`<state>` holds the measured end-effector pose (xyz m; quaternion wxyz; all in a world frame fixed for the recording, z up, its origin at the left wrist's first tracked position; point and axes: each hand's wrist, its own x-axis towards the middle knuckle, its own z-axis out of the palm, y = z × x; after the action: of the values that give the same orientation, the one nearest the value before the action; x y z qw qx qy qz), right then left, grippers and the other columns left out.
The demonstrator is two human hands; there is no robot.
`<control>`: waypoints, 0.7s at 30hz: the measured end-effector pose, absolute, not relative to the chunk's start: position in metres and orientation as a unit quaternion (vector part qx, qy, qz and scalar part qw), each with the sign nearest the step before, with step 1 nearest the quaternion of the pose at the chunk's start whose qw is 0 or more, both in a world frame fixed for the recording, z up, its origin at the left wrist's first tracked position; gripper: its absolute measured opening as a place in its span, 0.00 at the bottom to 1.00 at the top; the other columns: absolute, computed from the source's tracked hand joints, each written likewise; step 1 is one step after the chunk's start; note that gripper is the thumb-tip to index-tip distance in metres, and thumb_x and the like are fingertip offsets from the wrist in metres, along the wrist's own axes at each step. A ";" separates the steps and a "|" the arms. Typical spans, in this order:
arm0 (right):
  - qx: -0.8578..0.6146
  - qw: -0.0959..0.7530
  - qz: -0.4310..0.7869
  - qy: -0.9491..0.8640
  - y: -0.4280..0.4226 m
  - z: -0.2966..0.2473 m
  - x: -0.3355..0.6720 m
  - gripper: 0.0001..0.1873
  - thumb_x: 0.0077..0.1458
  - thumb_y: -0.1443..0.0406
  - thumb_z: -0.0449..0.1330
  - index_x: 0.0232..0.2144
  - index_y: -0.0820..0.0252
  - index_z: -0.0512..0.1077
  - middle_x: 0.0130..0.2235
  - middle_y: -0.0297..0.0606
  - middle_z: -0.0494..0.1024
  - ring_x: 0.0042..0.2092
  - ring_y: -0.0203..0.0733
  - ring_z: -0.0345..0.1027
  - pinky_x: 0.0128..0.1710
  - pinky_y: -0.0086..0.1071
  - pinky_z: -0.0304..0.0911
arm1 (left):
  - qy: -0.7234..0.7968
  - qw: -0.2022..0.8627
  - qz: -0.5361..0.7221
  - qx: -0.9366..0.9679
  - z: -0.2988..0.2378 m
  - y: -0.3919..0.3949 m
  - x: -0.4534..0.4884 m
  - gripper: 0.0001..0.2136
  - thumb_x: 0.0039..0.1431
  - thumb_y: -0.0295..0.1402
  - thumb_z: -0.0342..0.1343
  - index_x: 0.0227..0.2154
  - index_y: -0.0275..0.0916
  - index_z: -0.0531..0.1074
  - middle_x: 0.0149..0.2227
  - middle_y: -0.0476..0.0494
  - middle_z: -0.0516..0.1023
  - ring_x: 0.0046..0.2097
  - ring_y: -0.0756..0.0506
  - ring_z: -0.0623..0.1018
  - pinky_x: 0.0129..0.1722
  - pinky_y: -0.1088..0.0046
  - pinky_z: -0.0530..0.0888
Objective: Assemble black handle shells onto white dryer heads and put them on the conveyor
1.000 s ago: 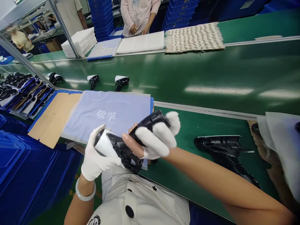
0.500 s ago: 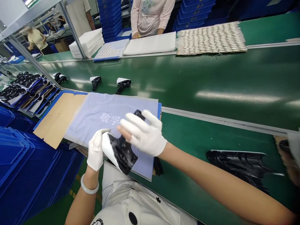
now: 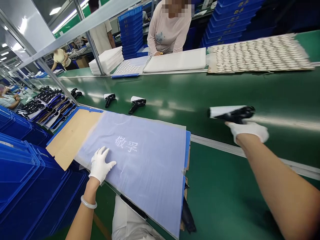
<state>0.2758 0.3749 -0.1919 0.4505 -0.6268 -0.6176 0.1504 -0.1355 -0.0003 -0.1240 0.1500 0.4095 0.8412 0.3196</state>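
Observation:
My right hand (image 3: 250,130), in a white glove, is stretched out over the green conveyor belt (image 3: 175,96). Its fingers grip a white-and-black hair dryer shell (image 3: 231,113) by the black part; the fingertips are partly hidden. My left hand (image 3: 101,166), gloved too, rests with spread fingers on the near left of a translucent bluish sheet (image 3: 152,173) with white characters. Nothing is in that hand. Two more shells, one hair dryer shell (image 3: 137,104) and another hair dryer shell (image 3: 109,99), lie apart on the belt, left of my right hand.
Cardboard (image 3: 75,136) sticks out from under the sheet. Blue crates (image 3: 22,173) stand at my left. Black parts (image 3: 47,100) are piled beyond them. Across the belt, a person in a pink top (image 3: 170,30) stands behind a white pad (image 3: 176,61) and a board of pale pieces (image 3: 257,55).
My right hand has carried the hair dryer shell from above the sheet to the belt at the right. My left hand has let go of it and now lies on the sheet. The view has shifted.

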 end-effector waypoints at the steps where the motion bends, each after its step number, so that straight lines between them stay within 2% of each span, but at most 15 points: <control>1: -0.598 0.479 0.118 -0.631 0.384 -0.204 0.290 0.19 0.44 0.47 0.60 0.14 0.46 0.59 0.22 0.43 0.65 0.37 0.61 0.69 0.40 0.55 0.63 | 0.843 0.150 0.306 0.416 -0.127 0.001 -0.135 0.22 0.38 0.28 0.70 0.42 0.42 0.79 0.56 0.36 0.75 0.62 0.29 0.66 0.63 0.47 0.58; 3: -0.570 0.512 0.063 -0.639 0.396 -0.223 0.308 0.20 0.45 0.44 0.60 0.15 0.46 0.64 0.28 0.49 0.70 0.41 0.61 0.70 0.41 0.54 0.62 | 0.842 0.153 0.291 0.428 -0.133 0.004 -0.131 0.19 0.40 0.27 0.69 0.40 0.43 0.80 0.50 0.37 0.78 0.56 0.31 0.71 0.58 0.48 0.64; 5: -0.620 0.496 0.023 -0.608 0.397 -0.228 0.306 0.20 0.44 0.44 0.62 0.17 0.48 0.68 0.33 0.55 0.72 0.46 0.64 0.69 0.41 0.55 0.61 | 0.834 0.157 0.292 0.441 -0.139 0.007 -0.127 0.11 0.46 0.25 0.64 0.35 0.42 0.81 0.41 0.40 0.79 0.49 0.35 0.74 0.53 0.53 0.68; 7: -0.699 0.428 0.007 -0.573 0.380 -0.217 0.284 0.20 0.45 0.44 0.63 0.21 0.54 0.74 0.38 0.63 0.74 0.50 0.71 0.68 0.41 0.59 0.59 | 0.823 0.163 0.308 0.449 -0.144 0.011 -0.124 0.05 0.51 0.25 0.60 0.28 0.41 0.79 0.33 0.43 0.76 0.41 0.40 0.75 0.47 0.59 0.71; 8: -0.718 0.384 0.011 -0.580 0.364 -0.207 0.266 0.22 0.47 0.45 0.62 0.26 0.58 0.76 0.41 0.67 0.74 0.52 0.75 0.66 0.42 0.61 0.59 | 0.818 0.165 0.321 0.449 -0.145 0.013 -0.122 0.06 0.54 0.26 0.57 0.26 0.40 0.78 0.31 0.44 0.75 0.38 0.42 0.75 0.45 0.62 0.72; 9: -0.694 0.343 0.033 -0.632 0.343 -0.195 0.245 0.23 0.52 0.47 0.60 0.32 0.62 0.78 0.43 0.68 0.74 0.52 0.75 0.67 0.41 0.59 0.61 | 0.812 0.166 0.337 0.446 -0.146 0.017 -0.120 0.06 0.56 0.26 0.56 0.26 0.39 0.76 0.30 0.45 0.75 0.36 0.44 0.75 0.42 0.64 0.73; 10: -0.627 0.314 0.067 -0.710 0.317 -0.183 0.222 0.23 0.56 0.51 0.57 0.39 0.65 0.78 0.43 0.66 0.75 0.52 0.70 0.69 0.42 0.56 0.63 | 0.807 0.166 0.354 0.442 -0.145 0.020 -0.117 0.07 0.57 0.27 0.54 0.27 0.39 0.76 0.31 0.45 0.75 0.35 0.45 0.75 0.41 0.66 0.73; 11: -0.528 0.285 0.092 -0.795 0.289 -0.172 0.198 0.23 0.59 0.55 0.56 0.47 0.68 0.76 0.48 0.64 0.75 0.54 0.66 0.69 0.47 0.54 0.64 | 0.801 0.165 0.373 0.438 -0.144 0.025 -0.112 0.07 0.58 0.28 0.53 0.28 0.39 0.75 0.32 0.45 0.75 0.35 0.45 0.76 0.40 0.67 0.73; 13: -0.405 0.244 0.123 -0.873 0.231 -0.155 0.152 0.28 0.49 0.58 0.66 0.52 0.62 0.74 0.57 0.53 0.72 0.59 0.58 0.65 0.57 0.45 0.63 | 0.783 0.167 0.408 0.440 -0.141 0.035 -0.098 0.07 0.60 0.29 0.51 0.32 0.38 0.74 0.34 0.44 0.77 0.37 0.45 0.77 0.39 0.68 0.74; 14: -0.349 0.188 0.149 -0.906 0.206 -0.149 0.132 0.36 0.45 0.61 0.70 0.57 0.63 0.71 0.61 0.55 0.68 0.60 0.61 0.64 0.58 0.48 0.62 | 0.769 0.170 0.423 0.448 -0.139 0.041 -0.088 0.07 0.60 0.29 0.51 0.33 0.38 0.74 0.34 0.44 0.78 0.38 0.45 0.78 0.40 0.69 0.75; 15: -0.317 0.135 0.185 -0.920 0.185 -0.144 0.114 0.41 0.42 0.64 0.72 0.59 0.64 0.68 0.61 0.57 0.67 0.59 0.64 0.65 0.56 0.50 0.62 | 0.752 0.175 0.436 0.462 -0.136 0.046 -0.077 0.07 0.60 0.30 0.51 0.34 0.39 0.74 0.35 0.44 0.78 0.38 0.45 0.78 0.40 0.69 0.75; 16: -0.317 0.106 0.225 -0.915 0.169 -0.141 0.099 0.40 0.42 0.67 0.71 0.59 0.64 0.68 0.57 0.58 0.71 0.55 0.64 0.68 0.54 0.51 0.63 | 0.733 0.181 0.447 0.479 -0.134 0.050 -0.066 0.06 0.59 0.30 0.52 0.33 0.39 0.74 0.35 0.44 0.79 0.38 0.45 0.79 0.41 0.70 0.76; 19: -0.372 0.105 0.297 -0.873 0.148 -0.133 0.074 0.17 0.54 0.74 0.59 0.46 0.68 0.76 0.41 0.53 0.79 0.46 0.56 0.74 0.49 0.46 0.65 | 0.689 0.176 0.479 0.515 -0.127 0.054 -0.041 0.05 0.56 0.32 0.55 0.32 0.41 0.75 0.37 0.45 0.80 0.42 0.45 0.79 0.46 0.70 0.75; 21: -0.418 0.138 0.315 -0.841 0.141 -0.122 0.074 0.15 0.58 0.75 0.52 0.42 0.68 0.77 0.40 0.50 0.79 0.44 0.50 0.74 0.46 0.40 0.67 | 0.682 0.155 0.505 0.505 -0.122 0.047 -0.038 0.06 0.55 0.35 0.55 0.32 0.41 0.75 0.39 0.43 0.79 0.44 0.43 0.78 0.50 0.67 0.73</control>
<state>0.0741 0.1414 -0.1224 0.1382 -0.4183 -0.8407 0.3148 -0.0378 0.0467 -0.1215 0.1551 0.5054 0.6825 0.5048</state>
